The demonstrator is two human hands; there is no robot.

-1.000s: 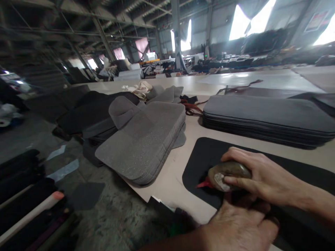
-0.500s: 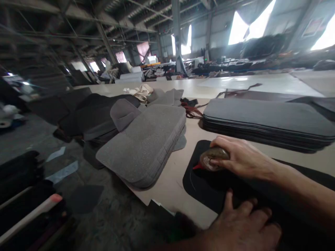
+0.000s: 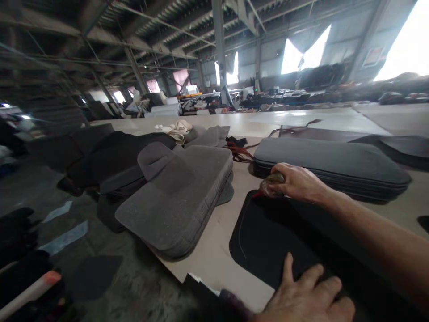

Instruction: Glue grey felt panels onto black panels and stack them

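Observation:
My right hand [image 3: 298, 181] is wrapped round a brownish squeeze bottle [image 3: 271, 184] with a red nozzle, tilted so the tip meets the far left corner of a black sheet [image 3: 264, 237]. From the tip a thin pale line of what looks like glue [image 3: 240, 241] curves along the sheet's left end. Fingers spread, my left hand [image 3: 311, 290] rests on the near edge of the same sheet and holds nothing. The sheet has rounded corners and lies flat on the table; my right forearm hides part of it.
A stack of grey rounded pieces [image 3: 181, 197] stands left of the sheet at the table edge. Behind my right hand is a stack of dark pieces [image 3: 328, 156]. Reddish-brown straps [image 3: 239, 153] lie between them. Dark material [image 3: 114, 156] is heaped at far left.
My right hand has moved the bottle away from me along the sheet's left end, and the pale line has grown longer. My left hand stays on the sheet. The view has shifted slightly.

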